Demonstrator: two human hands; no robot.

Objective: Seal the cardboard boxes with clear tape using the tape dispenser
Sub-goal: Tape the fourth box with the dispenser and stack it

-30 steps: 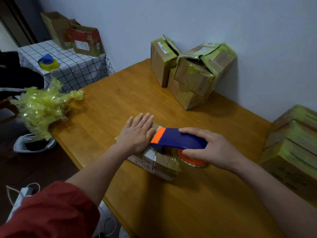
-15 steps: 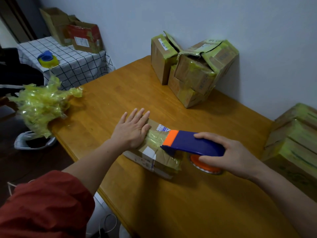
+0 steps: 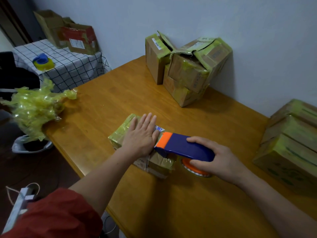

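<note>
A small cardboard box (image 3: 159, 162) wrapped in yellowish clear tape lies near the front left edge of the wooden table (image 3: 130, 93). My left hand (image 3: 141, 135) lies flat on its top with straight fingers, pressing it down. My right hand (image 3: 216, 156) grips a blue tape dispenser (image 3: 185, 146) with an orange front end. Its toothed edge sits on the box top next to my left thumb. The orange tape roll (image 3: 192, 167) under the dispenser hangs past the box's right side.
A stack of taped boxes (image 3: 188, 71) leans against the back wall. More taped boxes (image 3: 291, 140) stand at the right edge. A wad of used yellow tape (image 3: 34, 109) hangs off the table's left corner. A side table (image 3: 68, 69) holds boxes and a second dispenser (image 3: 42, 61).
The dispenser slid right along the box top, then came back left toward my left hand. My left hand has stayed flat on the box throughout.
</note>
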